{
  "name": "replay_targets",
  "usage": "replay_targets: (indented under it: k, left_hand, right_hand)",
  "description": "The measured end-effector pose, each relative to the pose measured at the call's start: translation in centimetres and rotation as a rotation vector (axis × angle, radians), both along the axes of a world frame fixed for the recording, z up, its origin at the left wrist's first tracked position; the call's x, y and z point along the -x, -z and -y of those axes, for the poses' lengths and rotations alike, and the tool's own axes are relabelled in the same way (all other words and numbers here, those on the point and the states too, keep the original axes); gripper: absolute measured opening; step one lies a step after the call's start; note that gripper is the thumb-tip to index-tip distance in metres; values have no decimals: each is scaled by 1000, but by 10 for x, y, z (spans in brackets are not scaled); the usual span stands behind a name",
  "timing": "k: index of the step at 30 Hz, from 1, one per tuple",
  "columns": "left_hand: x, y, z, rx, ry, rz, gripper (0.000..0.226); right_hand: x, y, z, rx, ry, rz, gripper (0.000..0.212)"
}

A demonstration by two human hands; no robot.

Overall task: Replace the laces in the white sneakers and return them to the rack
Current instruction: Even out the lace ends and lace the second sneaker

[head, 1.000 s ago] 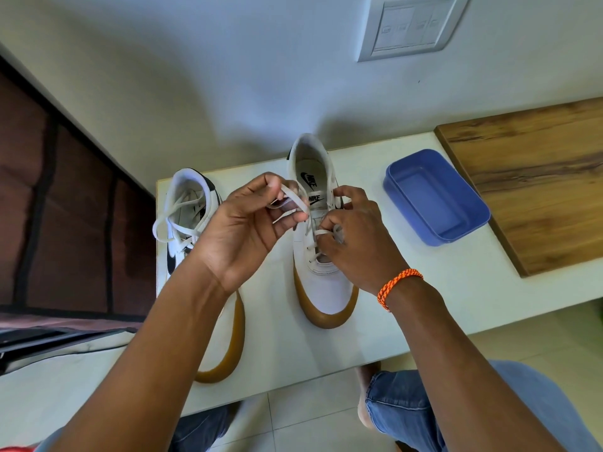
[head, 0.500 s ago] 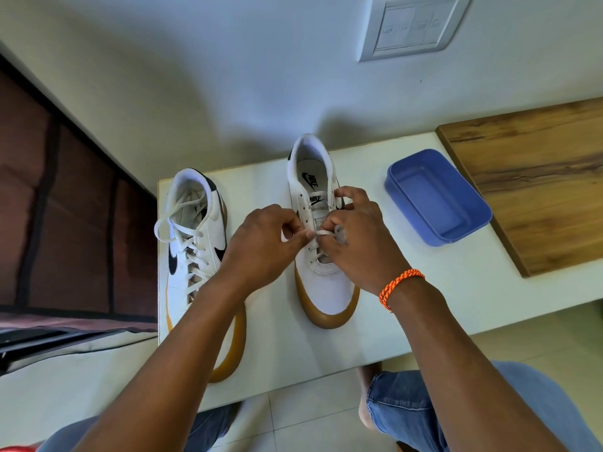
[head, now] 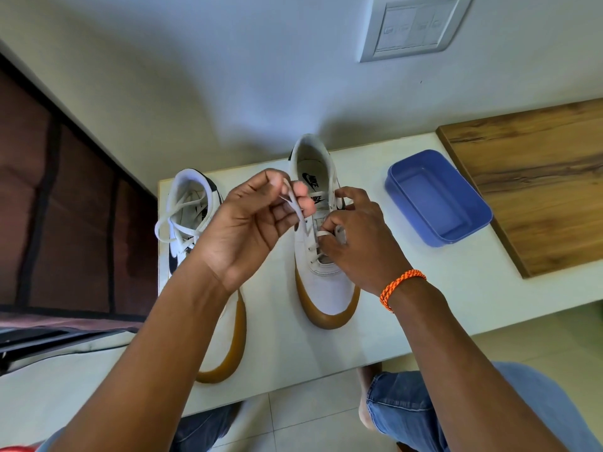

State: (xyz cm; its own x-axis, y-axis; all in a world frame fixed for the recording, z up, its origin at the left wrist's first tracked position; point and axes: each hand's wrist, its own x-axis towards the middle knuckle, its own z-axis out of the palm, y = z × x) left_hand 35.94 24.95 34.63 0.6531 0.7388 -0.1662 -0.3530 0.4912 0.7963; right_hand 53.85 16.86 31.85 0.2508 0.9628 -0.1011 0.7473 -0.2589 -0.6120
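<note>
Two white sneakers with gum soles stand on a white bench, toes toward me. The left sneaker is laced, its lace ends lying loose. The right sneaker is partly laced. My left hand is raised above the gap between the shoes and pinches a white lace that runs down to the right sneaker's eyelets. My right hand rests on that sneaker's lacing area, its fingers curled round a lace loop; it hides several of the eyelets.
An empty blue plastic tub sits right of the right sneaker, beside a wooden board. A wall with a switch plate rises behind the bench. A dark brown fabric rack stands to the left. My jeans-clad knees are below.
My left hand dropped to the right sneaker's eyelets half a second ago, then rose up and left again, drawing the lace out. My right hand stayed on the sneaker.
</note>
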Motion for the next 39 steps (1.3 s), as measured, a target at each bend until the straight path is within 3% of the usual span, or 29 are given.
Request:
replay_targets:
  k: [2,4,6,8,10,13,20,33,36,39]
  left_hand:
    - [-1,0,-2,58,-59,-56,18]
    - [-4,5,-4,-39,-142,-332,14]
    - [-6,16,-4,-339,-131,-767,14]
    - [-9,26,4,-627,6,-1046,17]
    - [-11,31,12,-789,103,-1172,22]
    - [-11,35,11,-852,91,-1232,26]
    - [-9,35,5,-806,114,-1177,22]
    - [0,1,0,-71,-14,-150,22]
    - [4,0,-2,53,-34,-1,23]
    - [4,0,-2,125,-110,-5,24]
  right_hand:
    - [0,-1,1,0,-2,-3,11]
    - [-1,-2,1,7,-10,7,10]
    - [-1,-3,1,16,-19,17,11]
    - [0,-4,1,22,-21,29,13]
    - [0,-4,1,26,-17,35,15]
    - [0,-4,1,23,-9,37,16]
    - [0,-4,0,36,3,37,16]
    - [-2,-9,2,44,-10,19,16]
    - [-3,-9,2,42,-15,14,16]
    - [-3,-9,3,38,-19,6,17]
